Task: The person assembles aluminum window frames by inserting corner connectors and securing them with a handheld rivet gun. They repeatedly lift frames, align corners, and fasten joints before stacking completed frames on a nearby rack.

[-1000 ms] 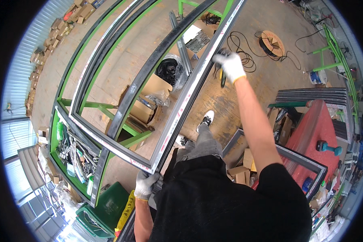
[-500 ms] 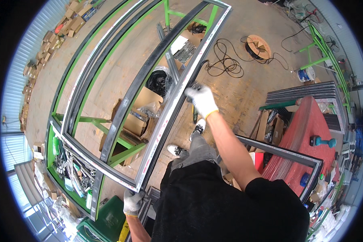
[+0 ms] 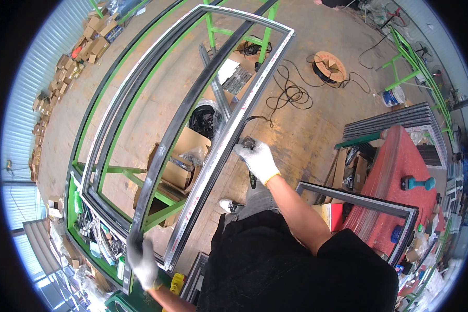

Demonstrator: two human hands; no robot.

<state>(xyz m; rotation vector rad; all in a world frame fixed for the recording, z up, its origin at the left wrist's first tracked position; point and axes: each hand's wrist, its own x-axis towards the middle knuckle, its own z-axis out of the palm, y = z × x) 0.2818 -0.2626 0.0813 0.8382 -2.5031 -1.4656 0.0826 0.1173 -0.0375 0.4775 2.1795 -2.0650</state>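
The person stands at a long dark window frame (image 3: 192,130) lying across green stands (image 3: 140,179), and the work in hand looks like fitting or fastening along its near rail. The gloved right hand (image 3: 258,160) has its fingers curled tight around a small dark tool (image 3: 250,179), pressed against the rail's pale edge, with a black cable (image 3: 288,93) trailing away beyond the fingers. The gloved left hand (image 3: 142,262) grips the frame's near corner, fingers wrapped shut on the rail. The next move, by my judgement, calls for holding the frame steady while the tool works along the rail. Below the frame, left of the right-hand fingers, an open cardboard box (image 3: 184,161) holds crumpled clear plastic – its other contents are unclear.
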